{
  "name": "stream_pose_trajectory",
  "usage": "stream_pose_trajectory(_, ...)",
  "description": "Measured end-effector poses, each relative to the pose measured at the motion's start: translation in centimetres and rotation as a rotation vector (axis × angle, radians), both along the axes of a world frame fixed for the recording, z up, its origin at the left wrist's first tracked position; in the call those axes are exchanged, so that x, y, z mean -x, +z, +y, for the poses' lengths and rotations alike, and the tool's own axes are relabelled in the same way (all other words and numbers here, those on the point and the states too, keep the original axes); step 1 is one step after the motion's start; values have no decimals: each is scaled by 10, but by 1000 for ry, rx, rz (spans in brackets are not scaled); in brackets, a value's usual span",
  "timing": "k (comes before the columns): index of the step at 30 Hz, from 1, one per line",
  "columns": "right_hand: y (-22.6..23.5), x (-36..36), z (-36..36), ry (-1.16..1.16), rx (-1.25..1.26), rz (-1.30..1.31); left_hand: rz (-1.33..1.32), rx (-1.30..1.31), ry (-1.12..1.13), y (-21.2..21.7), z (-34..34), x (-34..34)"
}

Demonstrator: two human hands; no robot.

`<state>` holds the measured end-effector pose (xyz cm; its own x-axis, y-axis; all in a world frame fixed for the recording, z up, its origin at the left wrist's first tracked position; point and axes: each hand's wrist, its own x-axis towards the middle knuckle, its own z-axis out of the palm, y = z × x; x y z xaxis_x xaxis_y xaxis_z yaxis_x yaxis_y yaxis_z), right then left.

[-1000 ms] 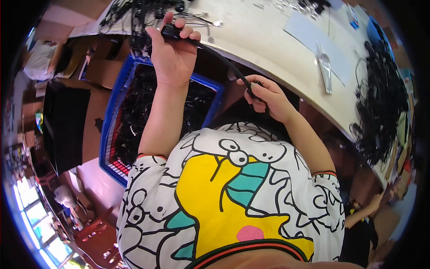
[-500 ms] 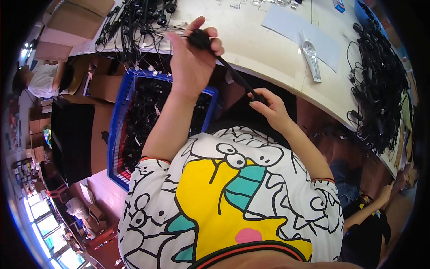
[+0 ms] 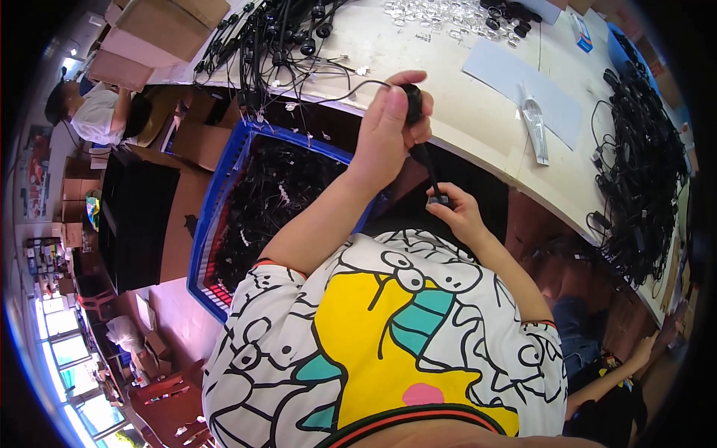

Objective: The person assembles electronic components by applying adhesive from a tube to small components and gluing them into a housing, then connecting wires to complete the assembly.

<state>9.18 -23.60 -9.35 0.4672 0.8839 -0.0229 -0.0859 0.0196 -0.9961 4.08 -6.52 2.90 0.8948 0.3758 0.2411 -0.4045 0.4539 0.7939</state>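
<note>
Between my hands runs a black gooseneck stalk point(image 3: 428, 166) with a round black head at its far end. My left hand point(image 3: 388, 127) is closed round that head, the thumb pressed against its side. A thin wire point(image 3: 349, 95) with a white plug trails left from the head across the table edge. Lower down, my right hand point(image 3: 461, 216) pinches the stalk's near end, where a small dark end piece point(image 3: 439, 200) shows at the fingertips. More black stalks point(image 3: 276, 41) with wires and white plugs lie in a heap at the table's far left.
A blue basket point(image 3: 211, 198) of black wired parts stands below the table edge point(image 3: 493, 168). On the table are clear round pieces point(image 3: 448, 13), a white sheet point(image 3: 485, 60), a pointed tube point(image 3: 534, 127) and a black cable pile point(image 3: 642, 172). Other people sit left point(image 3: 97, 112) and right point(image 3: 609, 392).
Both hands have come nearer my body, the left also moving right. The stalk hangs more steeply, and my left fingers have closed further round its head. The whole view has shifted slightly.
</note>
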Motion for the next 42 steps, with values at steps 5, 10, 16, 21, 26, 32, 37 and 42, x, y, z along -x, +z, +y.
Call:
stream_pose_trajectory(5, 11, 2, -1, -54, 10, -233, -75, 5, 27, 10, -5, 3)
stream_pose_trajectory(10, -15, -1, -11, 51, 23, -407, -113, -14, 141, 33, 14, 10)
stream_pose_trajectory(16, -26, -5, -15, 126, 178, -716, -145, -78, 211, 38, 28, 18)
stream_pose_trajectory(21, 62, -26, -13, -155, 4, -780, -43, -94, 65, 6, 9, 8)
stream_pose_trajectory(26, 123, -44, 4, -352, -141, -870, 12, -50, -116, -34, -26, -4)
stream_pose_trajectory(32, 115, -50, 14, -283, -10, -194, 60, -182, -234, -82, -46, -8)
stream_pose_trajectory(37, 95, -44, 10, -410, 93, -343, 100, -169, -277, -96, -52, 4)
stream_pose_trajectory(42, 95, -36, 10, -212, 177, -390, 133, -223, -325, -100, -70, 12)
